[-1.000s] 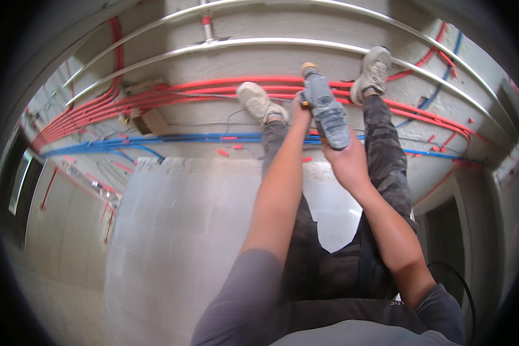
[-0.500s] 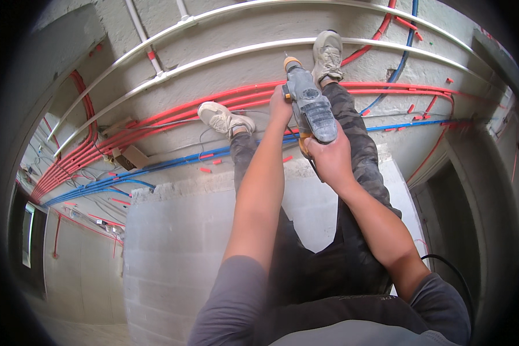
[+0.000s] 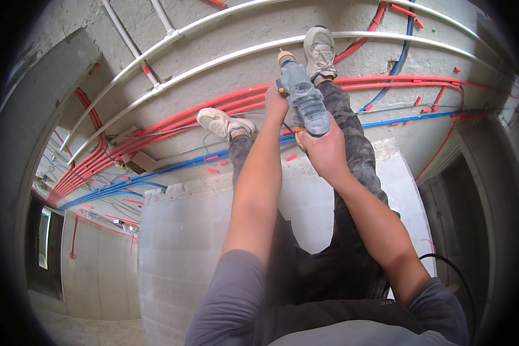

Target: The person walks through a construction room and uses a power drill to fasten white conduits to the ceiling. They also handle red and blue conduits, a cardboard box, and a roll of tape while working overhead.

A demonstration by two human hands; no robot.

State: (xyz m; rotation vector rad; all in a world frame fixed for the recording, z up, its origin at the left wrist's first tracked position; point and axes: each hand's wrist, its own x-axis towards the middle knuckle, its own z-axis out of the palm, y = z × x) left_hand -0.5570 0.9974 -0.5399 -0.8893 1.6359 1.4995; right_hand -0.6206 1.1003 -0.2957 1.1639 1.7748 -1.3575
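Observation:
Both my arms stretch forward around a grey and orange rotary hammer drill (image 3: 303, 95), dusty at its rear. My right hand (image 3: 324, 145) wraps round its rear grip, close to the orange trigger area. The fingers of my left hand (image 3: 276, 102) close on the drill's left side near the front, where a side handle seems to be; the hand partly hides it. A thin bit points away from me past the orange collar, its tip by the nearer white pipe (image 3: 242, 53). Beside the drill's front is my right shoe (image 3: 319, 53).
My left shoe (image 3: 225, 123) stands across red conduits (image 3: 202, 117). Blue conduits (image 3: 184, 162) run nearer me. Short red pipe offcuts and a small cardboard box (image 3: 142, 162) lie about. A grey block wall (image 3: 207, 230) rises below my legs. A black cable (image 3: 452, 266) hangs at right.
The view has shifted slightly, so the surroundings sit a little to the right. The drill has turned slightly and its tip sits a bit further left. Both hands keep their hold.

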